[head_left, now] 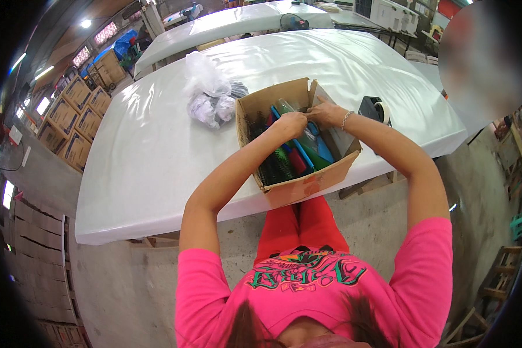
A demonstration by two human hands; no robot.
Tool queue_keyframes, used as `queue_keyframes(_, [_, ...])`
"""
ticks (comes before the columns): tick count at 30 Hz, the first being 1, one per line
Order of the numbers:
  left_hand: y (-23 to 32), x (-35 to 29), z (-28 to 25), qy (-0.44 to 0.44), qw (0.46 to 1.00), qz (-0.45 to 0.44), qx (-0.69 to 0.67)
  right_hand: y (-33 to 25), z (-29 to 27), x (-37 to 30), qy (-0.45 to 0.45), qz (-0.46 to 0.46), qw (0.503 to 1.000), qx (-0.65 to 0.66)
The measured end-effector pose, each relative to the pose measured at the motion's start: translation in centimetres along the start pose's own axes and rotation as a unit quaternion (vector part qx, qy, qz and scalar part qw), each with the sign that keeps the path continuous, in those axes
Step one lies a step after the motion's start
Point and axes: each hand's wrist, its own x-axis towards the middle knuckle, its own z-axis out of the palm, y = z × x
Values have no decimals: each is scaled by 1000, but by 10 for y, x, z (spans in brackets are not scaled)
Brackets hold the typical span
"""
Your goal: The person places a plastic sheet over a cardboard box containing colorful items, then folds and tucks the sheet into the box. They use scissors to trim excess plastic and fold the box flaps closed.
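Cardboard box [316, 182] stands open near front edge of white-covered table [139, 162], right before person. Blue, green and red items [298, 162] lie inside. Left hand [293, 122] over box, fingers curled together; right hand [329, 113] just beside it, fingers bent toward left. From here, can't tell whether either clamps anything. Pale plastic bags [209, 104] sit left of box; black tape dispenser [369, 108] to its right. Stacked cartons [75, 124] off beyond table's left side.
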Motion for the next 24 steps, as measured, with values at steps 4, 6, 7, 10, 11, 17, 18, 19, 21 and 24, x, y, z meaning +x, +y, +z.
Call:
queue_keyframes(4, [-10, -6, 7, -5, 1000, 6, 5, -24, 9, 1, -42, -30, 999, 1])
queue_keyframes(6, [-8, 3, 7, 7, 1000, 29, 4, -28, 36, 12, -36, 18, 999, 24])
queue_keyframes(7, [-9, 3, 9, 11, 999, 36, 2, -29, 45, 16, -15, 35, 999, 33])
queue_keyframes(10, [-3, 4, 4, -4, 1000, 18, -1, -25, 50, 21, -2, 52, 998, 29])
queue_keyframes(11, [-2, 2, 2, 1, 1000, 21, -3, -24, 49, 22, -7, 50, 998, 21])
queue_keyframes(17, [-3, -11, -4, 1, 1000, 12, -10, -27, 19, 17, -68, -18, 996, -45])
queue_keyframes(18, [0, -10, -4, -1, 1000, -6, -14, -26, 19, 15, -36, -12, 999, -25])
queue_keyframes(19, [3, -8, -6, -2, 1000, -24, -19, -25, 18, 12, -4, -6, 1000, -6])
queue_keyframes(21, [1, -8, -5, 4, 1000, -14, -23, -23, 14, 9, 37, -2, 999, 22])
queue_keyframes(24, [0, -6, -5, 9, 1000, 10, -22, -16, 6, 0, 50, 15, 998, 42])
